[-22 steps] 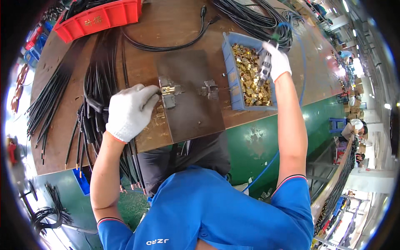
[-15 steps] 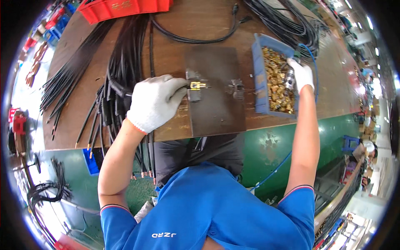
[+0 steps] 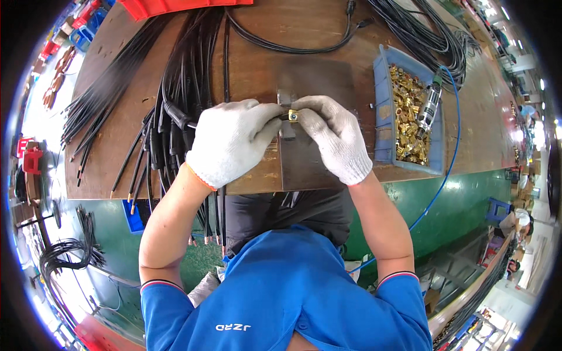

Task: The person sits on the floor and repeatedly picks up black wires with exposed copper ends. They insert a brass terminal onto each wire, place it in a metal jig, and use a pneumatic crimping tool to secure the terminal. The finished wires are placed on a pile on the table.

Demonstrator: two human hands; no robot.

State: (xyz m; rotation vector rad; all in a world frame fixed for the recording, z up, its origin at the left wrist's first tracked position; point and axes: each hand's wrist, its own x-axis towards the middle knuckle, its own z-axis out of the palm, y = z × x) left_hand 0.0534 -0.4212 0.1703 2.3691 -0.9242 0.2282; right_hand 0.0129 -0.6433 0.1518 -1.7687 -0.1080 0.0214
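We see small brass connector (image 3: pixel 293 116) between fingertips of both gloved hands, over left side of dark metal plate (image 3: pixel 310 167). Right hand (image 3: pixel 338 139), thumb and finger clamped on connector. Left hand (image 3: pixel 233 143), fingertips pinched together at connector's left side; whether on connector or cable end, we can't quite tell. Silver pneumatic screwdriver (image 3: pixel 430 107) lies in blue bin (image 3: pixel 383 120) among brass pieces (image 3: pixel 405 140). Black cables (image 3: pixel 186 76) lie beyond left hand.

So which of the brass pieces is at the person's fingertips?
The single brass piece between the left hand and right hand, over the dark plate; the other brass pieces lie heaped in the blue-grey bin.
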